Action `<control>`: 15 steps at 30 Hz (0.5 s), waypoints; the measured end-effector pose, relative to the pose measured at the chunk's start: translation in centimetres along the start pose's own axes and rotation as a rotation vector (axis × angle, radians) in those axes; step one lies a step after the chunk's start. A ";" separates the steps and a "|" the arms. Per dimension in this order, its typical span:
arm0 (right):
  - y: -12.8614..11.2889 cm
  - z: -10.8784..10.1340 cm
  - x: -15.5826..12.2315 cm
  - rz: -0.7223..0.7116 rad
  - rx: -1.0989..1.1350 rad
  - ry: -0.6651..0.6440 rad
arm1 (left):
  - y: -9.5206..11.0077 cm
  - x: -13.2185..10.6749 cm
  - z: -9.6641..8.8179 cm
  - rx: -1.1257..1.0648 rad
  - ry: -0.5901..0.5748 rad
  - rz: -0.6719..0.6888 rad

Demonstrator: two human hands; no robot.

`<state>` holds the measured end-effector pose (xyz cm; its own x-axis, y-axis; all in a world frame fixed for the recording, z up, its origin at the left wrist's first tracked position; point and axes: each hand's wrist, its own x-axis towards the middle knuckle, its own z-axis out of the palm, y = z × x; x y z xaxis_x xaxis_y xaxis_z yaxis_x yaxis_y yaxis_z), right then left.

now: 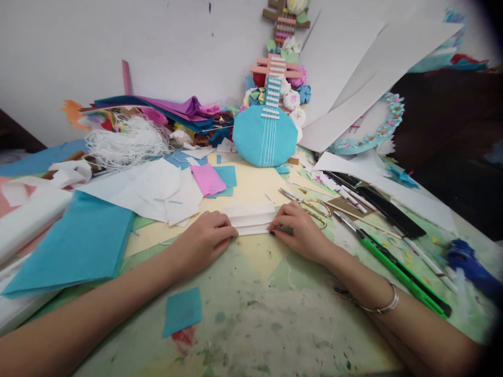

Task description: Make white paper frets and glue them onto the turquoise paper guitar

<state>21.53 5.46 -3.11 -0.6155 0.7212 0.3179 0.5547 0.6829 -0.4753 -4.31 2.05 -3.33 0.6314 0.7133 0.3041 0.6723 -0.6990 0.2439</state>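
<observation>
A small stack of folded white paper point(251, 217) lies on the table in front of me. My left hand point(204, 241) pinches its left end with curled fingers. At the right end, my right hand point(301, 230) presses and grips the folds, fingers closed on the paper. A silver bangle point(387, 303) circles my right wrist. Gold-handled scissors point(310, 205) lie just beyond my right hand.
A blue paper guitar point(265, 133) leans on the wall behind. Blue sheets point(78, 243), white and pink scraps and a heap of white string point(126, 141) crowd the left. A green utility knife point(396, 267), pens and a black ruler lie right. A blue scrap point(181, 310) sits near.
</observation>
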 end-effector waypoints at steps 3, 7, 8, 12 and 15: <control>0.4 -0.3 0.0 -0.065 0.003 -0.034 | 0.1 0.0 -0.1 0.035 -0.030 0.007; 0.6 -0.2 0.1 -0.044 0.009 -0.028 | 0.0 0.2 0.1 -0.049 -0.015 -0.046; 0.5 -0.1 0.1 -0.024 0.000 -0.030 | 0.0 0.2 0.1 -0.072 -0.004 -0.065; 0.2 0.3 0.2 0.042 -0.037 -0.065 | -0.3 0.4 0.3 -0.099 -0.027 -0.124; 0.2 0.6 0.3 0.097 -0.012 -0.072 | -0.4 0.6 0.2 -0.114 -0.070 -0.165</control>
<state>21.17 5.72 -3.59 -0.5974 0.7737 0.2108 0.6196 0.6123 -0.4911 -4.12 2.80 -3.47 0.5445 0.8174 0.1880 0.7229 -0.5710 0.3890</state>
